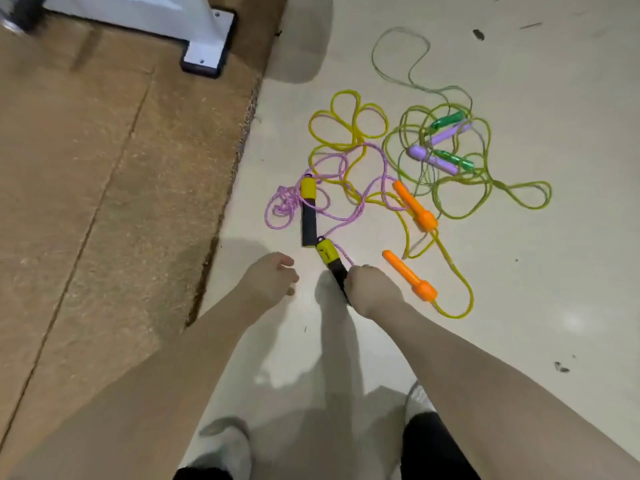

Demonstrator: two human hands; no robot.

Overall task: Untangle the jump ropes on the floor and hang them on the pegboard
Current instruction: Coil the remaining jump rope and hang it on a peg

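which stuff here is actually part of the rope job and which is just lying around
Job:
right hand, gripping a yellow-and-black handle
left hand, loosely curled, holding nothing
pink rope
yellow rope with orange handles
green rope, green and purple handles

Lying about:
brown mat
white stand foot

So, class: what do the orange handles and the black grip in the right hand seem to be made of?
Orange handles: likely hard moulded plastic, judging by their uniform bright colour and smooth rounded shape. Black grip held by the right hand: probably matte foam or rubber, dull with no shine.
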